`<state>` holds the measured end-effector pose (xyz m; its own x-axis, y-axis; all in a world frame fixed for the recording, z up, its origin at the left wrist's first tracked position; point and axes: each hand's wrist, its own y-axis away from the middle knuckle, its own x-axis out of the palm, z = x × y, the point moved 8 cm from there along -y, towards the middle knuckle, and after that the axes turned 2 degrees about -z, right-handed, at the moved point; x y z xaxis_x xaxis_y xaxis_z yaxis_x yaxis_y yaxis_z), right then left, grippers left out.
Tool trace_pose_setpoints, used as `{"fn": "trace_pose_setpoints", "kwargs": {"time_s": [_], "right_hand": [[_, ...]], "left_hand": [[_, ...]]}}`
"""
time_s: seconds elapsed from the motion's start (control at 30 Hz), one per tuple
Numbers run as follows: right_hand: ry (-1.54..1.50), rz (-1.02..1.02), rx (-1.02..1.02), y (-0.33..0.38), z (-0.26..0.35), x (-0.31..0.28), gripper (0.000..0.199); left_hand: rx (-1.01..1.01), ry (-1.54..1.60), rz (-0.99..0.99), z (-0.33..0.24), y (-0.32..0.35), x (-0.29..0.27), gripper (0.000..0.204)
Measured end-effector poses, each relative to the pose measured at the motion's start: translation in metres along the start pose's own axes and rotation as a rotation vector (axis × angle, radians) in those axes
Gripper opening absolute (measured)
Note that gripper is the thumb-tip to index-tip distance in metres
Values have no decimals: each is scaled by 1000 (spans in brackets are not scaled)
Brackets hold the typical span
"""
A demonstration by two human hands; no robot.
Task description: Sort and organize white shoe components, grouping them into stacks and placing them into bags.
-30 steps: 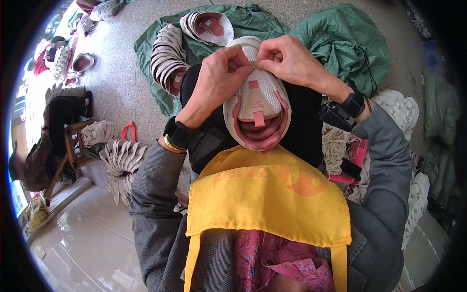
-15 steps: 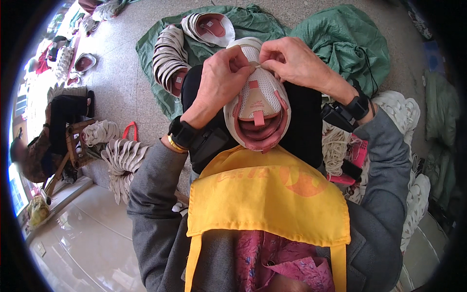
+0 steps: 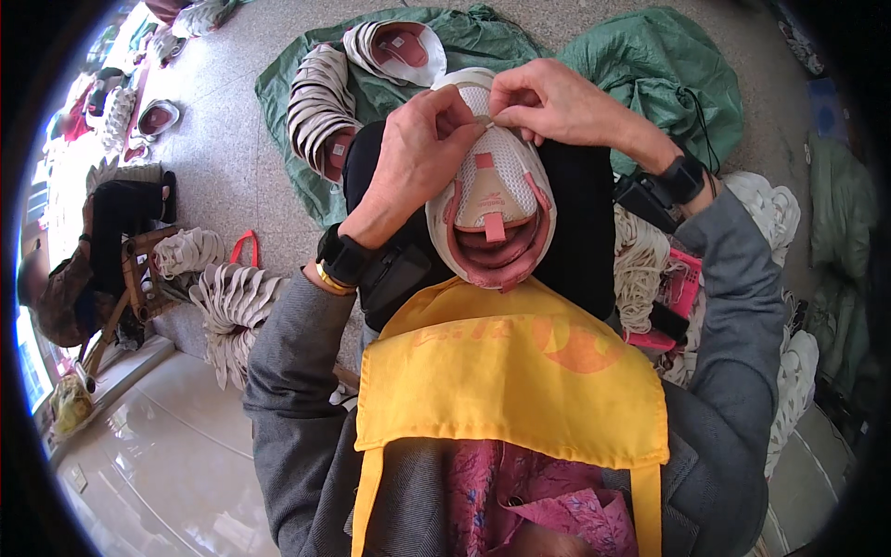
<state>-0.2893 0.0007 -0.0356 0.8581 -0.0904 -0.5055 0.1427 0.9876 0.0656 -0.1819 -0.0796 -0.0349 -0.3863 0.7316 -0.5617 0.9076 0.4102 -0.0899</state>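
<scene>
A white mesh shoe upper point(image 3: 490, 200) with pink trim and a pink tongue tab rests on my lap above a yellow apron point(image 3: 510, 381). My left hand point(image 3: 418, 153) grips its left side near the toe, thumb and fingers pinched at the lace area. From the right, my right hand point(image 3: 548, 102) meets it, fingers pinched on the same spot at the front of the upper. Both wrists wear black bands. What is pinched between the fingertips is too small to tell.
Stacks of white shoe uppers point(image 3: 320, 102) lie on a green sheet point(image 3: 668, 65) ahead. More stacked uppers point(image 3: 232, 306) and a red-handled tool point(image 3: 246, 246) sit at my left. Another seated person point(image 3: 83, 269) works far left. White cord bundles point(image 3: 640, 269) lie at my right.
Both hands stay on the front of the shoe upper; the fingertips have shifted slightly closer together. The upper has barely moved.
</scene>
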Motion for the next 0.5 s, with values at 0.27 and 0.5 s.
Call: {"fn": "trace_pose_setpoints", "kwargs": {"time_s": [0.27,0.5], "right_hand": [[462,-191,-374,13,39,3,12],[252,-294,-197,15,21,-2,13]], "left_hand": [[-31,59,57,-3,-2,-2,13],[-43,18,23,-6,-2,-2,14]]}}
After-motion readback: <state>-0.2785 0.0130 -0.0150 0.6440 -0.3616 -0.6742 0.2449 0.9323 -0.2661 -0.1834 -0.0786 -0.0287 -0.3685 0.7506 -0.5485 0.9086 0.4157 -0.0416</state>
